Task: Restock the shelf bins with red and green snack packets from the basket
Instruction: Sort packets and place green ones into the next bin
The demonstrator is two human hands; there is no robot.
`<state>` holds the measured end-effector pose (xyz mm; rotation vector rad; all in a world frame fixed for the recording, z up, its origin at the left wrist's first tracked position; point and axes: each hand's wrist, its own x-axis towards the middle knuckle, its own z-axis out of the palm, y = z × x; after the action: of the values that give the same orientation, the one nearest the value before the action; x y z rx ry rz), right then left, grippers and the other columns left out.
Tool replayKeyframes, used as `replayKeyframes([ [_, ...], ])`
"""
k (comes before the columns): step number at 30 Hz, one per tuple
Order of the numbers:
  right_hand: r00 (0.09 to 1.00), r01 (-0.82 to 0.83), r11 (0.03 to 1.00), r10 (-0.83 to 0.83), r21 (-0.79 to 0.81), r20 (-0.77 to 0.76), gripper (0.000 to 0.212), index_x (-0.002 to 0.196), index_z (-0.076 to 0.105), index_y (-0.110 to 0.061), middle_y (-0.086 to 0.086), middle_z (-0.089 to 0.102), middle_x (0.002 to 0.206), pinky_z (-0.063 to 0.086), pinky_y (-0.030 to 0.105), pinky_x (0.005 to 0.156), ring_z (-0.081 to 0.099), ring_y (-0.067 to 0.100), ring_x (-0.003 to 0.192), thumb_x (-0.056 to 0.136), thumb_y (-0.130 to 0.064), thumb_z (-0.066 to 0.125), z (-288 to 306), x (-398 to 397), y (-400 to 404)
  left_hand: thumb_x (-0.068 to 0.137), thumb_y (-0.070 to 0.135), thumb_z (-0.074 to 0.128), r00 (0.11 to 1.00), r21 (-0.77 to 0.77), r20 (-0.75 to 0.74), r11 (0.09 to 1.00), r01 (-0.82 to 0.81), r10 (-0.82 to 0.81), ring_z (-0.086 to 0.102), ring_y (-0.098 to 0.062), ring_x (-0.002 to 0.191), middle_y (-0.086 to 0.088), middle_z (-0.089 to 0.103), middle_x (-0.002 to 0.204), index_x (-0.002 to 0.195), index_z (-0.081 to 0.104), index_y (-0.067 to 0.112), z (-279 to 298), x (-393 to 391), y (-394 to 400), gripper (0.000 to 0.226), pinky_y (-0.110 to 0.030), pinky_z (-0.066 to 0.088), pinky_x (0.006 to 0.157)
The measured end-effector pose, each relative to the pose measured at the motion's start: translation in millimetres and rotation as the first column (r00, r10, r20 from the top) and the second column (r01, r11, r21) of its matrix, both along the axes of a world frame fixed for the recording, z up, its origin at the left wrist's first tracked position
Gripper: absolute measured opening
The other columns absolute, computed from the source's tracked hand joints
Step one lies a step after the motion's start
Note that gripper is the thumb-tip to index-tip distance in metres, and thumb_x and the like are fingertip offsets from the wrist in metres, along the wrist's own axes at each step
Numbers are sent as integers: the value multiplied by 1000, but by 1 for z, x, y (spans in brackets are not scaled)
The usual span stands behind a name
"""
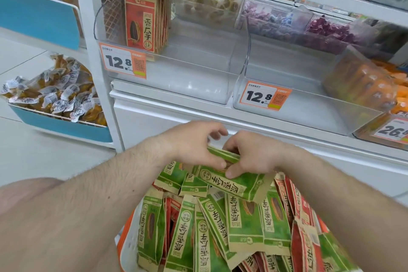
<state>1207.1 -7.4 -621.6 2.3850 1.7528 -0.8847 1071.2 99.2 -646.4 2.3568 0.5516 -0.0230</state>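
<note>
Forearms fill the near foreground, reaching over the basket (130, 247), which is heaped with red and green snack packets (242, 218). Above it, two clear shelf bins are seen: the left bin (176, 77) holds a few upright red packets (143, 22), while the right bin (309, 104) appears bare. A small stack of green packets (238, 181) is gripped from both ends, the left hand (194, 146) curled over one end and the right hand (254, 157) pinching the other. Judged from this, the stack should be squared edge to edge before it is lifted, then stood upright in the bare bin.
</note>
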Motion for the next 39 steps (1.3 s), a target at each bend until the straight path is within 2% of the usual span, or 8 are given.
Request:
replayKeyframes([
  [8,988,37,900,-99,434,122,43,107,64,-27,-12,64,100,43,21,82,58,11,97,71,-33,86,14,16,-22,82,26,78,997,-193,27,979,-61,68,72,-11,81,11,75,86,96,73,30,-4,9,-1,15,-41,58,84],
  [10,960,40,722,-221,691,174,44,117,66,-20,-6,63,110,35,16,88,56,14,103,76,-29,81,13,25,-30,84,20,77,981,-315,57,935,-159,186,73,-16,81,6,75,88,97,72,23,-5,8,-2,15,-43,58,84],
  [13,897,309,392,-424,867,-127,30,107,64,-27,-13,59,99,37,8,74,51,3,78,79,-27,77,15,33,-45,86,6,72,924,-535,112,805,-255,366,73,-25,82,-9,75,93,98,67,11,-4,7,-7,14,-47,59,83],
  [18,561,802,478,-399,358,-725,28,108,65,-18,-1,70,96,42,21,57,54,2,62,84,-28,76,11,26,-54,88,-2,66,828,-717,196,653,-244,525,69,-25,80,-19,71,101,95,61,8,1,13,-26,13,-38,57,72],
  [26,377,845,502,-314,185,-871,9,92,67,-8,-6,60,52,33,19,42,42,8,41,96,-14,63,17,24,-54,73,14,74,821,-786,219,594,-173,528,70,-25,76,-13,72,88,97,60,6,23,28,-42,28,-42,56,68],
  [29,299,859,499,-300,118,-906,16,82,63,-9,-3,54,48,25,20,42,34,9,40,96,-16,62,39,39,-50,79,31,70,824,-677,302,716,-169,479,65,-19,70,-7,71,83,87,63,10,50,37,-33,23,-31,49,62],
  [34,154,888,460,-268,14,-951,6,94,64,-16,0,56,72,24,13,33,30,3,38,96,-21,60,87,95,-25,87,18,65,602,-305,590,839,-451,538,57,-14,60,1,63,72,77,60,17,96,90,20,12,-26,42,56],
  [39,71,913,400,-353,-81,-933,21,80,55,-20,-5,55,66,22,13,30,29,2,32,101,-20,53,108,155,15,86,32,64,667,-107,533,823,-558,521,57,-12,77,8,62,86,94,61,22,112,150,74,13,-21,39,60],
])
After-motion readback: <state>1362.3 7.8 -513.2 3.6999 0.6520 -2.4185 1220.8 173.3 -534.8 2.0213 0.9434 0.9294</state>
